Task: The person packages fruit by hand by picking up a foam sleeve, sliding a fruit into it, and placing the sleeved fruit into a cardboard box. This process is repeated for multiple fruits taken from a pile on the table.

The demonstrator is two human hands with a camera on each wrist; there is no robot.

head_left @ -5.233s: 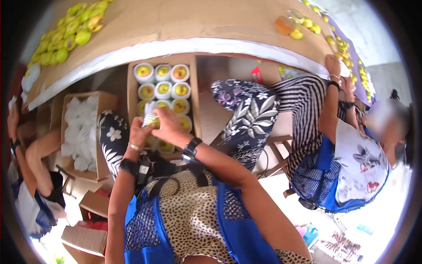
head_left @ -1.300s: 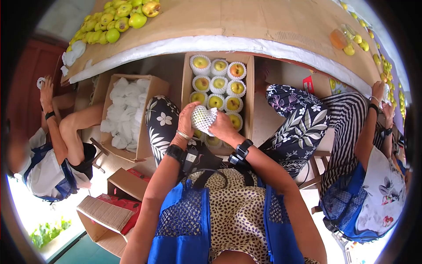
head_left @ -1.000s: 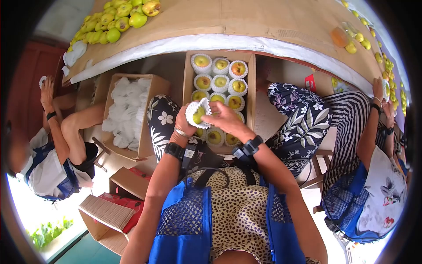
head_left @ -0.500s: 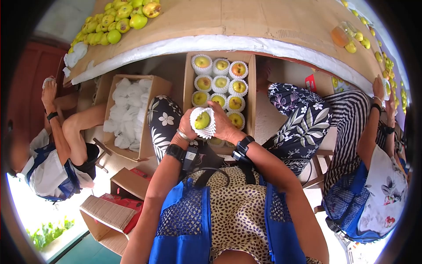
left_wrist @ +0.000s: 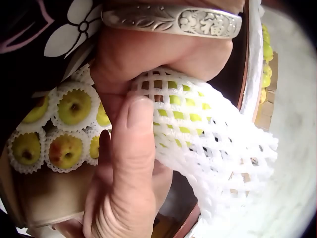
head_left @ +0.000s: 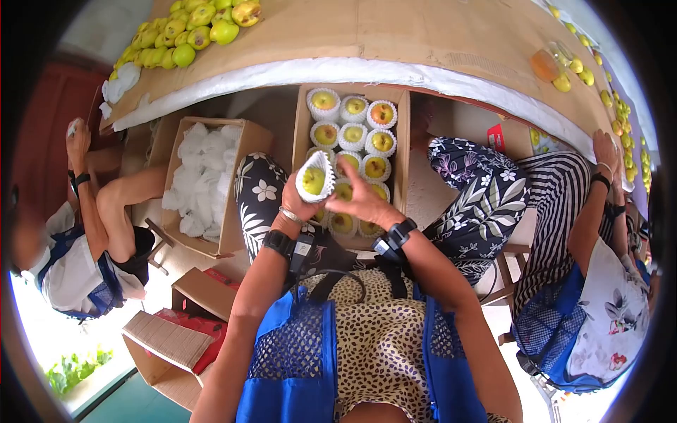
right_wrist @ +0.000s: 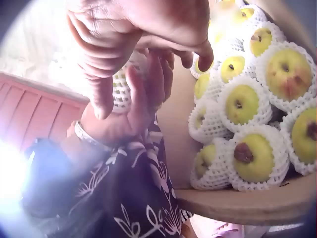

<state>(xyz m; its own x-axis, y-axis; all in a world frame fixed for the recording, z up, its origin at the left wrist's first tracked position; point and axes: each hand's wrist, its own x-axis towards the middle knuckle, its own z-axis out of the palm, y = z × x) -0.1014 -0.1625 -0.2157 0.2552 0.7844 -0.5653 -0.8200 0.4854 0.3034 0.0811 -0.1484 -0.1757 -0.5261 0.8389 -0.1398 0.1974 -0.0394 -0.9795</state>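
Observation:
My left hand point(head_left: 296, 201) grips a yellow-green apple point(head_left: 312, 180) in a white foam net point(left_wrist: 233, 153), above the near left part of the carton. The net's loose end stretches beyond the apple in the left wrist view. Just to the right, my right hand point(head_left: 371, 204) has its fingers spread and thumb apart, holding nothing. In the right wrist view its thumb overlaps the left hand and the net. Below both hands, the cardboard carton point(head_left: 402, 148) holds rows of netted apples point(right_wrist: 242, 104), the nearer ones partly hidden by my hands.
A box point(head_left: 243, 183) of white foam nets point(head_left: 204, 176) stands to the left. Loose apples point(head_left: 187, 32) and a jar point(head_left: 546, 65) lie on the cardboard-covered table point(head_left: 381, 32). People sit on both sides. Opened cartons point(head_left: 173, 342) are at lower left.
The net was first pulled closed-looking over the apple, then turned so the apple faces up. Since half a second ago the apple tilted and shifted left; my right hand came away from it.

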